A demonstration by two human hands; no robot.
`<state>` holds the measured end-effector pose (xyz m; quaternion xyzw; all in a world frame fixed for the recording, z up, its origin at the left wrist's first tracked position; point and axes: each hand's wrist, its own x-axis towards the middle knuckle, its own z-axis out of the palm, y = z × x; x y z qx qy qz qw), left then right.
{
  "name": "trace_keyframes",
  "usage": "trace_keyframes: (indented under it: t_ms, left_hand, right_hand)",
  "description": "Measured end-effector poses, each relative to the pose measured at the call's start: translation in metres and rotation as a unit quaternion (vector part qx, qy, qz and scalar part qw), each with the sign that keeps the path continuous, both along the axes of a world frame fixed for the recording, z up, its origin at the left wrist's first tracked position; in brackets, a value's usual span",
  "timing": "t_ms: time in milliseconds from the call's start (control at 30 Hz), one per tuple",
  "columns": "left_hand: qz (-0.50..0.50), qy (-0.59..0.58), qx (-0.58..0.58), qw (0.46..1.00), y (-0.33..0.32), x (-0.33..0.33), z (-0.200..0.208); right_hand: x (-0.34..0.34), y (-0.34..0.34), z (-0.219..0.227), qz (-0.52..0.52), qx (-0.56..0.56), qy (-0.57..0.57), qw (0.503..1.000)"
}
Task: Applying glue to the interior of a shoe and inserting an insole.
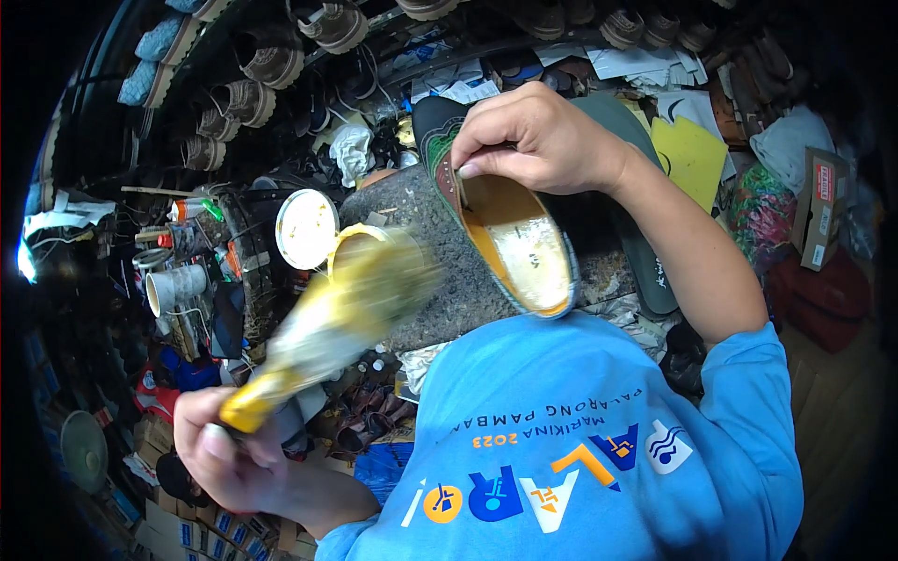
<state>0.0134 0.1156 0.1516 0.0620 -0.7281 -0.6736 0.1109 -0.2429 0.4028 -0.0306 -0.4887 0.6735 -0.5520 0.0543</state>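
Observation:
My left hand (pixel 229 453) is closed round the yellow handle of a brush (pixel 327 323), whose bristle end is smeared by motion. Behind the brush, a container with a yellowish rim (pixel 360 245) is partly hidden. With thumb and fingers, my right hand (pixel 519 140) pinches the upper edge of a shoe (pixel 533 248). The shoe has a dark upper with green and brown decoration, a pale insole area and yellow-orange inner sides. It is tilted with its opening toward me. A dark green sole-shaped piece (pixel 655 280) lies under my right forearm.
A round white lid (pixel 307 229) with yellowish smears lies left of the container, on or beside the dark, worn work surface (pixel 412 309). A white mug-like cup (pixel 176 290) is farther left. Rows of shoes (pixel 248 101) line the back; a cardboard box (pixel 818 208) stands at right.

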Motion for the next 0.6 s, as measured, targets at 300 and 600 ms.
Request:
trace_keyframes:
  t_ms: [300, 600]
  left_hand:
    - [0.178, -0.187, 0.178, 0.950, -0.067, 0.022, -0.170]
    - [0.165, -0.186, -0.313, 0.917, -0.072, 0.005, -0.133]
  right_hand:
    - [0.030, 0.038, 0.011, -0.067, 0.033, 0.019, 0.997]
    - [0.185, 0.127, 0.008, -0.478, 0.428, -0.014, 0.767]
